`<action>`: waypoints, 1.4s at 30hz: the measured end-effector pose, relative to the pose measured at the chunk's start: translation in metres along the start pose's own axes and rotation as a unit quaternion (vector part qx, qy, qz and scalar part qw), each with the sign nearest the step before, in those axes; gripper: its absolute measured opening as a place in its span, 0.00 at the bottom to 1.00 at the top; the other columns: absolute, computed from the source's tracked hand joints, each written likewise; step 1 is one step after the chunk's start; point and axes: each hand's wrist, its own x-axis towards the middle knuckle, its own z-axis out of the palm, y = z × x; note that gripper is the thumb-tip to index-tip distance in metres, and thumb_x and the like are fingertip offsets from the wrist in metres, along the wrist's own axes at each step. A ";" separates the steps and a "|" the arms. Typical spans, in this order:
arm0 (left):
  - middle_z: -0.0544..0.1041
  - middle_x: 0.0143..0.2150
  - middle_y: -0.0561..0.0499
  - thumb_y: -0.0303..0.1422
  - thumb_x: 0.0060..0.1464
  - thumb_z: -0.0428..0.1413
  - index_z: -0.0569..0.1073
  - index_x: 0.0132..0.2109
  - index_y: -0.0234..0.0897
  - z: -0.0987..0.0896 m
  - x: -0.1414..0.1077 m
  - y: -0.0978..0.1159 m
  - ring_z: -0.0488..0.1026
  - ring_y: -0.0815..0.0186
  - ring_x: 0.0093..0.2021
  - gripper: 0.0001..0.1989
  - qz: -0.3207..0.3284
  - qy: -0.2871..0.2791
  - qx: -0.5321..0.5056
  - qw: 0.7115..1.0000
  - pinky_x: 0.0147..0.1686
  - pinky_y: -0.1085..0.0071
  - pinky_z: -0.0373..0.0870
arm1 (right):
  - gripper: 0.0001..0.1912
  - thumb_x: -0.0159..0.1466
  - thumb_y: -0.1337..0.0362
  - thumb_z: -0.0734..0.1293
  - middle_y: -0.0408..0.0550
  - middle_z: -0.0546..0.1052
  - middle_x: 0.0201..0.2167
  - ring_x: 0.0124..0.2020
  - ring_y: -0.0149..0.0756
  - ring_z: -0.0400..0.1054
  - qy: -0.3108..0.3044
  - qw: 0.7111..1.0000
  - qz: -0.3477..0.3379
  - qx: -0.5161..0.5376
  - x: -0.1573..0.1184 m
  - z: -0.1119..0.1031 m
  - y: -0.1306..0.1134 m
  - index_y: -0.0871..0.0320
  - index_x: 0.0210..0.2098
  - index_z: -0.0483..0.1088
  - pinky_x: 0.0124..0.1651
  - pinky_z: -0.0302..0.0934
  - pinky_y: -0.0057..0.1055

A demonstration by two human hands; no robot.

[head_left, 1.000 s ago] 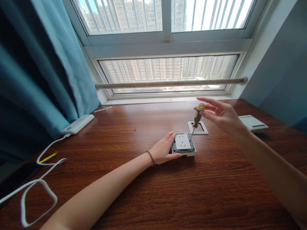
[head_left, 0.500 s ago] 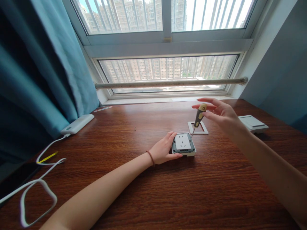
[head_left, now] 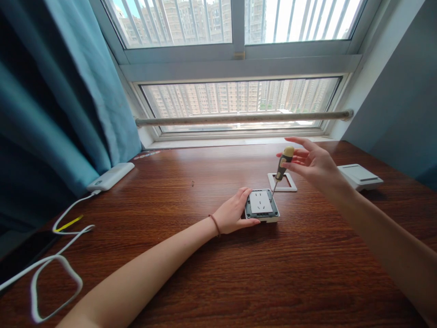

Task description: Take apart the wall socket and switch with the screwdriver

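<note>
A white wall socket (head_left: 261, 202) with a grey inner frame lies face up on the wooden table. My left hand (head_left: 235, 213) grips its left side, thumb along the near edge and fingers at the far corner. Above the socket's right side, my right hand (head_left: 309, 159) holds a screwdriver (head_left: 284, 163) with a yellow and dark grey handle. The tool leans to the right, its tip at the right edge of the socket's face. A screw under the tip is too small to make out. Just behind lies a white square cover frame (head_left: 290, 183).
A small screw (head_left: 193, 183) lies left of the socket. At the right stands a white switch panel (head_left: 360, 176). A white power bank (head_left: 111, 176) with a white cable (head_left: 56, 259) and a yellow strip (head_left: 69, 223) are at the left, by the blue curtain (head_left: 85, 91).
The fingers of my right hand have shifted around the screwdriver handle, and the handle has turned slightly. My left hand and the socket stay in place.
</note>
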 end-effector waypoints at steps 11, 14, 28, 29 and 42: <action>0.54 0.62 0.35 0.52 0.46 0.54 0.47 0.62 0.32 0.003 0.000 -0.005 0.54 0.52 0.62 0.44 0.009 -0.001 0.020 1.000 0.61 0.57 0.54 | 0.19 0.55 0.67 0.66 0.44 0.72 0.36 0.33 0.34 0.71 0.065 0.992 0.016 0.104 0.011 -0.013 0.003 0.54 0.46 0.61 0.36 0.69 0.35; 0.52 0.63 0.34 0.52 0.47 0.54 0.45 0.63 0.33 0.003 -0.001 -0.007 0.51 0.52 0.64 0.45 0.020 -0.001 0.024 1.000 0.62 0.56 0.51 | 0.14 0.55 0.67 0.63 0.40 0.66 0.28 0.20 0.25 0.64 0.089 0.964 0.134 0.210 0.007 -0.012 0.019 0.55 0.41 0.61 0.19 0.62 0.25; 0.70 0.49 0.44 0.35 0.49 0.58 0.73 0.38 0.37 -0.014 0.029 0.021 0.61 0.58 0.56 0.08 0.024 0.112 -0.023 0.993 0.57 0.56 0.57 | 0.21 0.48 0.68 0.72 0.35 0.60 0.22 0.14 0.16 0.50 -0.066 0.887 0.382 0.250 -0.064 0.015 0.081 0.58 0.38 0.61 0.14 0.39 0.14; 0.71 0.47 0.45 0.34 0.49 0.58 0.73 0.36 0.37 -0.015 0.035 0.023 0.63 0.59 0.55 0.06 0.026 0.102 -0.023 0.994 0.57 0.57 0.57 | 0.23 0.47 0.67 0.73 0.35 0.61 0.23 0.14 0.16 0.51 -0.076 0.890 0.378 0.244 -0.064 0.016 0.082 0.57 0.40 0.61 0.14 0.40 0.14; 0.75 0.44 0.52 0.33 0.47 0.60 0.76 0.28 0.40 -0.019 0.082 0.033 0.60 0.56 0.56 0.03 0.079 -0.077 0.119 0.987 0.56 0.39 0.38 | 0.29 0.47 0.64 0.74 0.34 0.62 0.25 0.16 0.17 0.53 -0.125 0.910 0.354 0.173 -0.067 0.016 0.091 0.55 0.44 0.59 0.14 0.43 0.16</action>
